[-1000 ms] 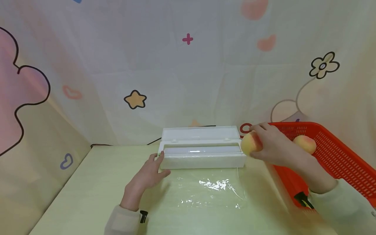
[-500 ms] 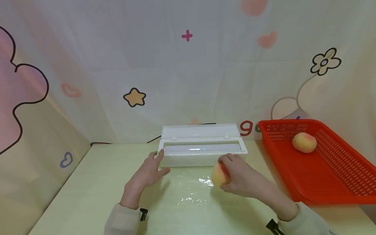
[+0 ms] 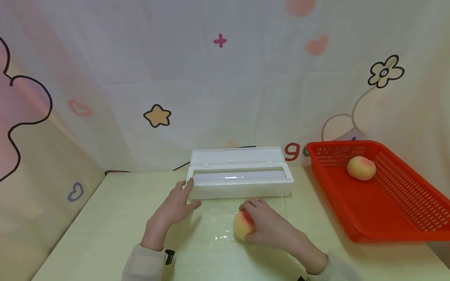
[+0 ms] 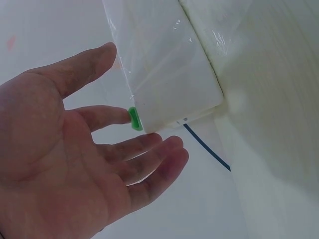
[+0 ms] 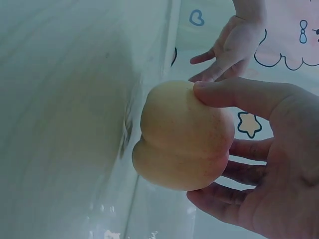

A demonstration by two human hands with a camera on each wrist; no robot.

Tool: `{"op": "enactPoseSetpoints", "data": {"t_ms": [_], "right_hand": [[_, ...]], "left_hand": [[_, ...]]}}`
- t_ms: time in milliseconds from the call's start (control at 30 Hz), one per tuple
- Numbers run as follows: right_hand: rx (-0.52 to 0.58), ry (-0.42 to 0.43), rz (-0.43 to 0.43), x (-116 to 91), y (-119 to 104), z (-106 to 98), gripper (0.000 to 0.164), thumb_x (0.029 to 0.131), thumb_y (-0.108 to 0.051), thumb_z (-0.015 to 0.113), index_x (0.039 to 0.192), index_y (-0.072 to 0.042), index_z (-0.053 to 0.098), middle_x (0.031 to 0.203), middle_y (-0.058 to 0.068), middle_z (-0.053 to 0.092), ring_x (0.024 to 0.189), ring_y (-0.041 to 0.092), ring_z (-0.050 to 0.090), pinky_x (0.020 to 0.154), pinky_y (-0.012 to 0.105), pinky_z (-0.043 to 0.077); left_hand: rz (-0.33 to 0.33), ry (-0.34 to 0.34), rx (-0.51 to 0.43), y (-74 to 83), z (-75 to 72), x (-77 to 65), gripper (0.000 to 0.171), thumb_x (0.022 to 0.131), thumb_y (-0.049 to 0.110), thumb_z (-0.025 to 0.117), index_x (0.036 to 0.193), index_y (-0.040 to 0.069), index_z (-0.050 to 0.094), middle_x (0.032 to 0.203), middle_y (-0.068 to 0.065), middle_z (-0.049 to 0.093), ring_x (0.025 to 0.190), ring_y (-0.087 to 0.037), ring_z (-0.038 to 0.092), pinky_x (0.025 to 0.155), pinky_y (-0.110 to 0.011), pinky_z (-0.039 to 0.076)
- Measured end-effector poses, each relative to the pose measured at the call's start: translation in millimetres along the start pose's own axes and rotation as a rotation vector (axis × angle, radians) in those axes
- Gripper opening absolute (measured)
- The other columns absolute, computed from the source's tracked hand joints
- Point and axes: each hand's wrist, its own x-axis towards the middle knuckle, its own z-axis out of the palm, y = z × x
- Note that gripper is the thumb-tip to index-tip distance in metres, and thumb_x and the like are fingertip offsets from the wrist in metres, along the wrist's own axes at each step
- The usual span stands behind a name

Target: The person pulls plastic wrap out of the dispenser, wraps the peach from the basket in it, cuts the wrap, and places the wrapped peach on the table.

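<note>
While my right hand [image 3: 270,225] grips the peach [image 3: 242,226] from the right, my left hand [image 3: 173,208], fingers apart, touches the box [image 3: 242,190] at its left end.

Head view forward-down; wrist views close; head, right wrist share peach [image 3: 242,226].

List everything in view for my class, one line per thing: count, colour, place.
Table: one, pale yellow, beneath.
Backdrop: one, pale, printed, behind.
Box: one, white, open, table's back.
Roll: one, white, inside box.
Film: one, clear, before box.
Tab: one, green, box's left end.
Basket: one, red, right side.
Peaches: two, yellow and red, one in basket, one over film.
Sleeves: two, pale, lower edge.
Clips: two, black, by sleeves.
Left hand: one, bare, at the tab.
Right hand: one, bare, holding a peach.
</note>
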Motion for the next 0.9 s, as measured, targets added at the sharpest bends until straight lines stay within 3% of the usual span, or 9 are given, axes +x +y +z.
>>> {"op": "enactPoseSetpoints", "data": {"t_ms": [233, 367, 467, 567, 667, 767, 900], "right_hand": [[0.013, -0.003, 0.01, 1.2, -0.6, 7.0, 0.058, 0.071, -0.012, 0.09, 0.122, -0.006, 0.063, 0.123, 0.007, 0.061, 0.115, 0.029, 0.052, 0.097, 0.046, 0.05], [0.002, 0.002, 0.01, 1.8, 0.4, 10.5, 0.06, 0.071, -0.016, 0.092, 0.123, -0.008, 0.064, 0.124, 0.006, 0.061, 0.116, 0.029, 0.051, 0.097, 0.045, 0.05], [-0.005, 0.001, 0.009, 1.9, 2.0, 11.4, 0.061, 0.071, -0.018, 0.094, 0.123, -0.008, 0.063, 0.124, 0.006, 0.06, 0.116, 0.029, 0.051, 0.097, 0.046, 0.05], [-0.003, -0.015, 0.009, 1.2, 3.1, 10.7, 0.066, 0.071, -0.019, 0.095, 0.127, -0.006, 0.062, 0.125, 0.008, 0.06, 0.117, 0.031, 0.052, 0.099, 0.047, 0.05], [0.006, -0.041, 0.047, -0.5, 3.2, 7.4, 0.077, 0.07, -0.022, 0.095, 0.133, -0.002, 0.057, 0.129, 0.012, 0.058, 0.121, 0.033, 0.051, 0.102, 0.048, 0.048], [0.008, -0.065, 0.132, -3.1, 1.5, 0.0, 0.092, 0.066, -0.029, 0.098, 0.141, -0.001, 0.051, 0.136, 0.014, 0.056, 0.126, 0.035, 0.051, 0.104, 0.053, 0.046], [-0.017, -0.09, 0.256, -7.3, -1.4, -13.5, 0.099, 0.06, -0.033, 0.101, 0.14, -0.001, 0.05, 0.135, 0.013, 0.058, 0.122, 0.034, 0.054, 0.098, 0.058, 0.047]], "left_hand": [[-0.017, 0.003, 0.052, 1.7, 0.3, 1.1, 0.078, 0.101, 0.026, 0.068, 0.159, -0.006, 0.026, 0.156, -0.036, 0.025, 0.139, -0.056, 0.034, 0.105, -0.071, 0.034], [-0.037, 0.008, 0.098, 3.8, 0.3, 0.7, 0.08, 0.1, 0.03, 0.068, 0.16, -0.003, 0.026, 0.159, -0.035, 0.02, 0.143, -0.054, 0.025, 0.104, -0.075, 0.028], [-0.015, 0.034, 0.105, 11.4, -1.6, -0.7, 0.079, 0.1, 0.031, 0.069, 0.16, 0.0, 0.027, 0.161, -0.033, 0.016, 0.147, -0.052, 0.019, 0.107, -0.075, 0.024], [0.061, 0.063, 0.083, 25.3, -3.2, -4.7, 0.073, 0.099, 0.028, 0.071, 0.158, 0.003, 0.037, 0.16, -0.03, 0.023, 0.146, -0.049, 0.024, 0.107, -0.073, 0.025], [0.174, 0.064, 0.056, 42.5, -2.9, -10.5, 0.056, 0.096, 0.021, 0.074, 0.145, 0.003, 0.054, 0.147, -0.023, 0.045, 0.135, -0.042, 0.044, 0.104, -0.067, 0.033], [0.28, 0.026, 0.059, 58.4, 0.1, -14.4, 0.039, 0.094, 0.017, 0.077, 0.128, 0.003, 0.064, 0.124, -0.012, 0.057, 0.112, -0.033, 0.058, 0.096, -0.056, 0.044], [0.364, -0.059, 0.099, 76.5, 7.3, -14.8, 0.032, 0.09, 0.017, 0.081, 0.117, 0.007, 0.067, 0.108, -0.003, 0.057, 0.09, -0.021, 0.056, 0.084, -0.04, 0.05]]}}
